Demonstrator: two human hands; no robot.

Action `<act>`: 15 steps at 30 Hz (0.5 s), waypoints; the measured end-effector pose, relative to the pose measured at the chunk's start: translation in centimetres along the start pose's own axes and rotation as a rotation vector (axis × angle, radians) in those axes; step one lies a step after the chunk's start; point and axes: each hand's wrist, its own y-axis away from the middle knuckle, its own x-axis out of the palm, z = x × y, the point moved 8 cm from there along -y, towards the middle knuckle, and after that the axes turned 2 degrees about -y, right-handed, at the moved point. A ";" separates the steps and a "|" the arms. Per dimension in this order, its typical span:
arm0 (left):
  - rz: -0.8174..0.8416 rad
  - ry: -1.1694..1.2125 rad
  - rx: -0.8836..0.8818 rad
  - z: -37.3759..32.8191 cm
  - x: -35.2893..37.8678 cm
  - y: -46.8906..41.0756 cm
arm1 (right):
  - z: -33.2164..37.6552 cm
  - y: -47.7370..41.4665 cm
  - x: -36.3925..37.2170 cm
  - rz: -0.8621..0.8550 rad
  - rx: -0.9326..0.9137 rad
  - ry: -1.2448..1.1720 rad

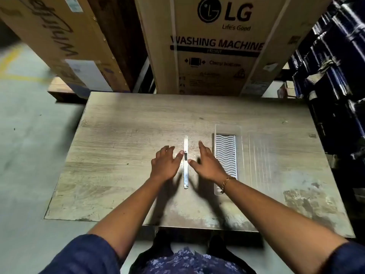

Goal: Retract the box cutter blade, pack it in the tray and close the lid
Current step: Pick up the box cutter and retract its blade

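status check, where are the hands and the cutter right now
Left hand and right hand open, flanking box cutter, thumbs at its slider. Cutter flat on table, blade end out. Tray open on right, lid beside it. Path clear.

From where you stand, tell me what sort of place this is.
Probably a warehouse or appliance stockroom: a big washing machine carton and another large carton stand behind the worn table, on a concrete floor with a yellow line.

One head-worn wide-angle view looks steeply down and forward over the table [122, 147], boxes [213, 56] behind.
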 end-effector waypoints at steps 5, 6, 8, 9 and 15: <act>0.116 0.408 -0.162 1.9 3.0 -0.4 | -1.6 -0.7 3.4 0.061 0.201 -0.240; 0.124 0.496 -0.228 2.6 3.8 -0.5 | -2.1 -0.6 4.1 0.061 0.250 -0.296; 0.129 0.599 -0.290 3.2 4.7 -0.7 | -3.0 -0.8 5.2 0.058 0.317 -0.401; 0.134 0.627 -0.301 3.3 5.0 -0.8 | -3.3 -0.8 5.7 0.060 0.345 -0.440; 0.167 0.699 -0.365 3.3 6.0 -0.9 | -4.5 -1.3 6.7 0.038 0.389 -0.491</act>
